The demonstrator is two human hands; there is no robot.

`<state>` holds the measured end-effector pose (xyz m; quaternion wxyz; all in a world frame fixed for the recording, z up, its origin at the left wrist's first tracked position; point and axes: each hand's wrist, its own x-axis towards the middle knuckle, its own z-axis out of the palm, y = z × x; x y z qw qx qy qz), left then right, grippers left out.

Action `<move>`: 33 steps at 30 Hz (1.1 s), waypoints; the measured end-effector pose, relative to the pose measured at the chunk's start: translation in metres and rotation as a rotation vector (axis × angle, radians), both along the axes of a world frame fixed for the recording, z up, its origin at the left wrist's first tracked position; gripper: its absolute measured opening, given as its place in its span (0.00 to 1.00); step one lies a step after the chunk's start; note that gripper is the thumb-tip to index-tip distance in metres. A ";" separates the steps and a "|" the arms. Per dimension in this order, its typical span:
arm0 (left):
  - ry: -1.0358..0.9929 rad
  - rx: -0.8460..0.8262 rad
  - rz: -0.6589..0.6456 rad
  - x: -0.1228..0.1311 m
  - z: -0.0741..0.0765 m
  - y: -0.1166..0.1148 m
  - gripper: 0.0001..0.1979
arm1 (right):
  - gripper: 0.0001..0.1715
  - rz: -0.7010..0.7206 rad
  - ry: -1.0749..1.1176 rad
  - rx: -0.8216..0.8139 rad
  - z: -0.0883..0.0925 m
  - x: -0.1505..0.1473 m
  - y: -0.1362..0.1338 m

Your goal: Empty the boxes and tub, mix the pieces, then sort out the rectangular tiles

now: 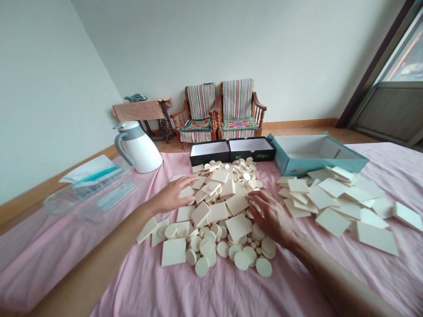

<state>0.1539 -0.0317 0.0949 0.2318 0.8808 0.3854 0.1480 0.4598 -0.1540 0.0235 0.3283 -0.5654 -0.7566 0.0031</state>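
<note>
A heap of pale wooden squares (pixel 238 226) and round wooden discs (pixel 242 260) lies in the middle of the pink cloth. At the heap's left side is my left hand (pixel 175 193), its fingers stretched out over some squares and holding nothing that I can see. Over the right side rests my right hand (pixel 269 215), fingers spread and slightly bent, the tips close to a square tile. Whether those fingertips touch it I cannot tell. Small wooden balls or beads (pixel 254 241) show among the discs near my right hand.
Two black boxes with white insides (pixel 209 157) stand behind the heap, beside a larger teal box (pixel 325 164). Larger square boards (pixel 333 222) are piled at the right. A white jug (pixel 140 149) and clear plastic packaging (pixel 95 189) are on the left. Two chairs (pixel 238 101) stand beyond.
</note>
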 end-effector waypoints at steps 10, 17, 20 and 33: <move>0.464 -0.075 -0.010 -0.094 -0.016 -0.056 0.48 | 0.15 0.252 0.010 0.042 0.028 -0.045 -0.022; 0.430 0.028 -0.072 -0.069 -0.037 -0.075 0.60 | 0.27 0.705 -0.289 -0.061 0.042 -0.112 -0.039; 0.361 0.068 -0.115 -0.058 -0.037 -0.075 0.53 | 0.21 0.654 -0.377 0.010 0.026 -0.123 -0.028; 0.210 -0.044 -0.177 -0.038 -0.030 -0.023 0.37 | 0.09 0.323 -0.479 0.005 0.032 -0.122 0.043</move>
